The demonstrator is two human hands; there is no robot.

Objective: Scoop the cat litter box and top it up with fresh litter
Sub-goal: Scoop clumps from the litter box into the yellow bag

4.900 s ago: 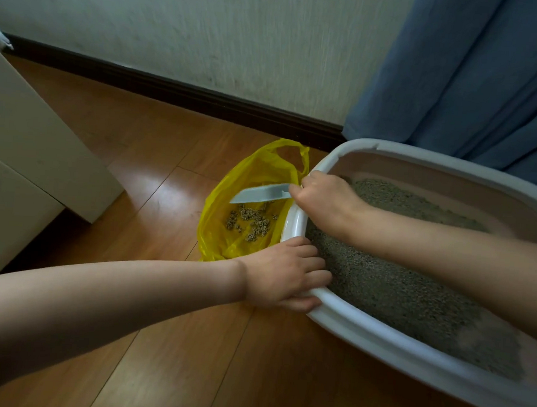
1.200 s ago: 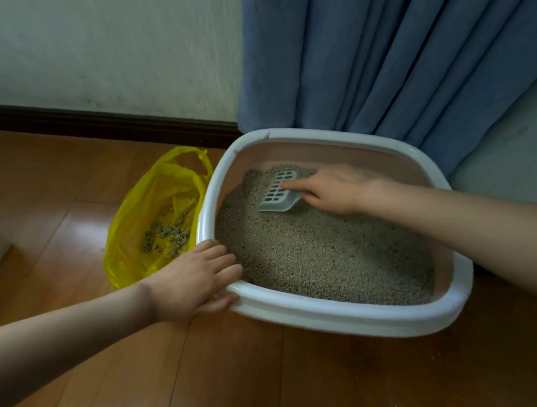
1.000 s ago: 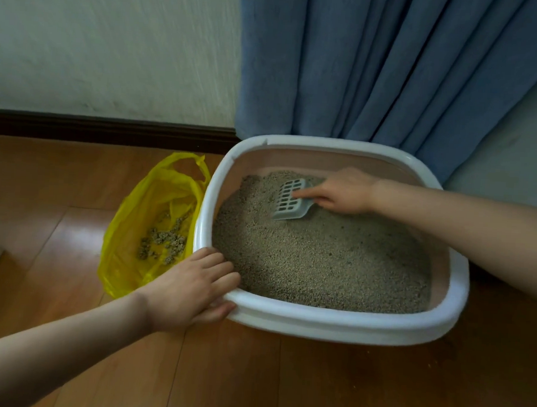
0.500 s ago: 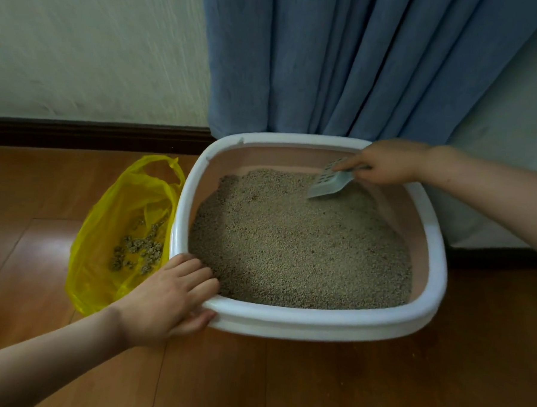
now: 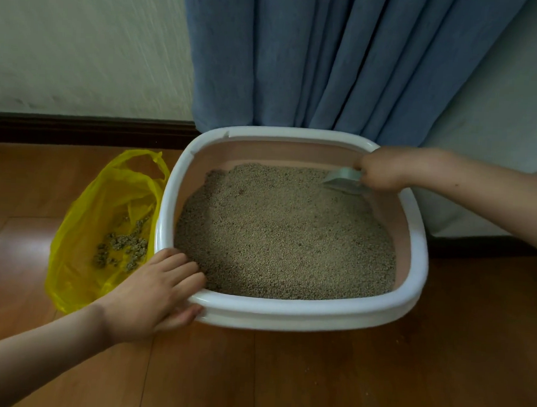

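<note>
A white-rimmed litter box point(image 5: 311, 311) with pink inner walls sits on the wooden floor, filled with grey-brown litter point(image 5: 284, 235). My left hand point(image 5: 153, 293) grips the box's near left corner, fingers over the rim and thumb under it. My right hand point(image 5: 384, 169) holds a pale grey-green scoop point(image 5: 343, 180) at the far right corner, its blade down on the litter. To the left of the box lies an open yellow plastic bag point(image 5: 82, 224) with scooped clumps point(image 5: 121, 248) inside.
A blue curtain point(image 5: 330, 60) hangs right behind the box. A pale wall with a dark baseboard point(image 5: 78, 129) runs along the back left. A pale surface point(image 5: 499, 100) stands at the right behind my right arm. Wooden floor point(image 5: 314, 377) stretches in front.
My right hand carried the scoop from the box's far left area across to the far right corner and lowered it to the litter. My left hand stayed on the rim.
</note>
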